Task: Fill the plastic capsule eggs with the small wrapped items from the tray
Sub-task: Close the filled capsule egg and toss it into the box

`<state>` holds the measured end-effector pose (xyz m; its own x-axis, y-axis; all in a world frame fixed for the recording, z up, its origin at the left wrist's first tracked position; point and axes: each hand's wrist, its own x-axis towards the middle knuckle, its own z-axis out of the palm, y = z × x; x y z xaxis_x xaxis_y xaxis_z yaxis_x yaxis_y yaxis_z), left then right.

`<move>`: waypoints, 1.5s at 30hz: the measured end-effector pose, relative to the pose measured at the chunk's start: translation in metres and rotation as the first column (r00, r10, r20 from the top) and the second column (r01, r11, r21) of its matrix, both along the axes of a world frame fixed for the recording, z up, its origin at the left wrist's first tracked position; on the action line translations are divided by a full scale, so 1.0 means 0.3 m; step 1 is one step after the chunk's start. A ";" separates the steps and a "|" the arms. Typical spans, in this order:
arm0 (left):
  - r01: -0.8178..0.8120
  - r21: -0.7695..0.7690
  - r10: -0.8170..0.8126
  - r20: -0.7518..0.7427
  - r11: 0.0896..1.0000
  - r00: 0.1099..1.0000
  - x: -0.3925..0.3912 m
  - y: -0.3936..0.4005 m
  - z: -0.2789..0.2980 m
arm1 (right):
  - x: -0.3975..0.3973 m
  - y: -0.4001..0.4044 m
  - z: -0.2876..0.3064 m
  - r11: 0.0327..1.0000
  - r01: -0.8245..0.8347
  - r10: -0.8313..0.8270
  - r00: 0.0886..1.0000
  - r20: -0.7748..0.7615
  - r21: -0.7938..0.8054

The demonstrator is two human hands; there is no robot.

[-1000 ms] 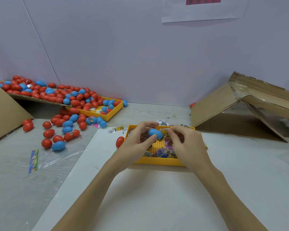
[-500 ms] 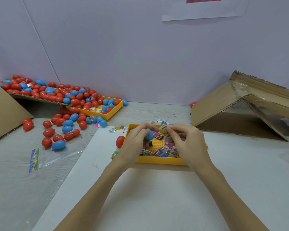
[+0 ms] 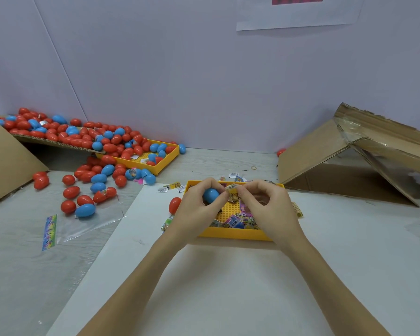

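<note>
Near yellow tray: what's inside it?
The near yellow tray holds small wrapped items along its front edge on a studded floor. Both hands cover the rest of its contents.

Two bare forearms lead to the left hand (image 3: pixel 199 209) and right hand (image 3: pixel 264 209); no sleeves, rings or watch behind the fingers, nails short.

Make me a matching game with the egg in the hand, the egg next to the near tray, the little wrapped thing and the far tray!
Things:
1. blue egg
2. red egg
3. yellow wrapped item
4. far yellow tray

Places:
A. pinched by the right hand
B. on the white sheet, left of the near tray
C. held in the left hand
D. under the egg heap

Pairs: 1-C, 2-B, 3-A, 4-D
</note>
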<state>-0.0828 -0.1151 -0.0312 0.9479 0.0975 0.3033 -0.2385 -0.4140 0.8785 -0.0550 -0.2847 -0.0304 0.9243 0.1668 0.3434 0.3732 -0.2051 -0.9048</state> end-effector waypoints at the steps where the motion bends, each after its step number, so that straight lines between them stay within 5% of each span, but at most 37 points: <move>1: 0.003 0.001 -0.003 0.002 1.000 1.000 -0.001 0.000 0.000 | 0.000 0.000 0.001 0.999 -0.027 0.028 0.999 -0.036 0.018; 7: 0.022 0.034 -0.024 0.056 0.999 0.998 -0.007 -0.004 -0.002 | 0.012 -0.006 0.005 0.982 -0.071 0.115 0.959 -0.258 0.174; 13: 0.004 0.036 -0.007 0.072 0.999 0.997 -0.008 -0.005 -0.003 | 0.004 -0.009 0.006 0.987 -0.122 0.138 0.975 -0.172 0.102; 18: 0.076 -0.232 -0.110 -0.139 0.970 0.984 -0.001 0.013 0.030 | 0.009 -0.006 -0.003 0.989 -0.031 0.057 0.982 -0.178 0.141; 25: 0.096 -0.341 -0.123 -0.059 0.935 0.991 -0.016 0.005 0.038 | 0.016 -0.008 -0.003 0.985 0.068 -0.035 0.978 -0.206 0.157; 35: 0.072 -0.312 -0.099 -0.073 0.947 0.992 -0.015 -0.006 0.021 | 0.006 -0.006 -0.002 0.971 0.036 0.036 0.955 -0.296 0.235; 45: 0.083 -0.281 -0.086 0.002 0.956 0.996 -0.023 -0.019 0.029 | -0.023 0.005 0.026 0.850 0.057 0.186 0.898 -0.400 0.524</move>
<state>-0.0896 -0.1207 -0.0225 0.9591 0.0964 0.2660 -0.2530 -0.1291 0.9588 -0.0619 -0.2833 -0.0225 0.9893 0.1443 -0.0237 -0.0723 0.3417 -0.9370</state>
